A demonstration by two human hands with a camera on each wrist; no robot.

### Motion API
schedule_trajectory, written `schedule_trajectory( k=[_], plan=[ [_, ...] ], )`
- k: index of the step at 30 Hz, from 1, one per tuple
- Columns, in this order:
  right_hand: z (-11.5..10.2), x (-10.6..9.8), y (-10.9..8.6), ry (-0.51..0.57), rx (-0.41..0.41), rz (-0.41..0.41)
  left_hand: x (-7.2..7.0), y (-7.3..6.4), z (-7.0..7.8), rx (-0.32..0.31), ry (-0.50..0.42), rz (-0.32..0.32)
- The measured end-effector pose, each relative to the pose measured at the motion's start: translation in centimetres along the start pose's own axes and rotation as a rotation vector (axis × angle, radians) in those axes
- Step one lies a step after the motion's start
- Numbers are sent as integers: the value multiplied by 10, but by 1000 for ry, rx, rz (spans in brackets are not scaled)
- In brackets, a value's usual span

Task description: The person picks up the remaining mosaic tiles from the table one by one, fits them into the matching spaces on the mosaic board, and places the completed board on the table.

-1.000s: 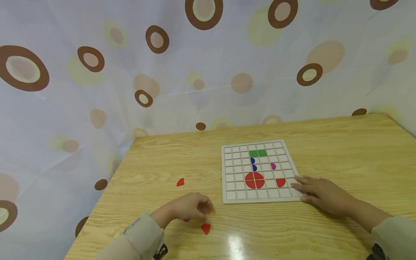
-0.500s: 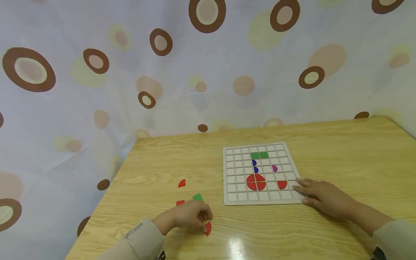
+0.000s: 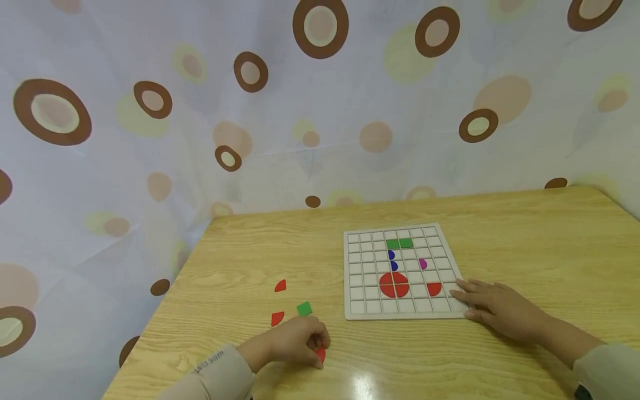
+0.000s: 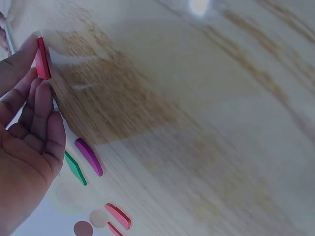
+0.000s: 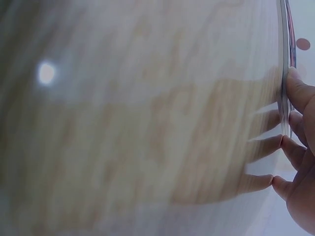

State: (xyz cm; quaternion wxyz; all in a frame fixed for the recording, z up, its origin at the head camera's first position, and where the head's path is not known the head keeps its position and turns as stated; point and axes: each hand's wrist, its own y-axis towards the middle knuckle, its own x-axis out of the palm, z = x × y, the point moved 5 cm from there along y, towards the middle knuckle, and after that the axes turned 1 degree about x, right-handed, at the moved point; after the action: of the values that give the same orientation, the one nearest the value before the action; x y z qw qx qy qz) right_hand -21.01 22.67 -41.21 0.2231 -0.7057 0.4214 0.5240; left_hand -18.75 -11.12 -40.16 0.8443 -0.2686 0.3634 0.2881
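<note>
My left hand [image 3: 296, 340] pinches a red quarter-circle tile [image 3: 321, 354] between thumb and fingertips, low over the table. In the left wrist view this red tile [image 4: 43, 59] stands on edge between the thumb and a finger. My right hand [image 3: 506, 309] lies at the right edge of a white gridded board [image 3: 357, 293], fingers extended with the tips on its rim. Set into the board's cells are two green squares [image 3: 399, 243], two blue half-circles [image 3: 393, 260], a magenta half-circle [image 3: 423, 264], a full red circle of quarter tiles [image 3: 394, 284] and a single red quarter [image 3: 434, 289].
Loose on the wooden table [image 3: 240, 266], left of the board, lie a green square tile [image 3: 304, 309] and two red quarter tiles [image 3: 277, 318]. A magenta tile [image 4: 89, 156] shows in the left wrist view. Behind the table hangs a patterned curtain [image 3: 280, 111].
My left hand has closed its fingertips on the nearest red quarter tile. It shifted slightly nearer, uncovering the green square and another red quarter. My right hand stays at the board's edge.
</note>
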Motion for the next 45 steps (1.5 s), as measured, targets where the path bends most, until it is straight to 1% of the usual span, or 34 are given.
schedule_trajectory(
  k=[4, 10, 18, 22, 29, 33, 38, 45],
  plan=[
    [-1, 0, -1, -11, -10, 13, 1, 1, 1, 1, 19, 6],
    [-1, -1, -1, -7, -3, 6, 0, 0, 4, 0, 32, 25],
    [0, 1, -2, -11, -20, 27, -1, 0, 5, 13, 7, 12],
    [0, 0, -2, -5, -16, 25, -1, 1, 5, 12, -17, 17],
    [-1, 0, -1, 1, -13, 22, 1, 3, 3, 30, -49, 33],
    [-2, 0, -2, 3, -13, 19, 1, 4, -1, 1, -82, 60],
    [-3, 0, -2, 15, -15, 15, -4, 6, -1, -32, -128, 113],
    [-4, -2, 0, 36, 9, -12, -12, 13, 3, -30, -163, 162]
  ],
)
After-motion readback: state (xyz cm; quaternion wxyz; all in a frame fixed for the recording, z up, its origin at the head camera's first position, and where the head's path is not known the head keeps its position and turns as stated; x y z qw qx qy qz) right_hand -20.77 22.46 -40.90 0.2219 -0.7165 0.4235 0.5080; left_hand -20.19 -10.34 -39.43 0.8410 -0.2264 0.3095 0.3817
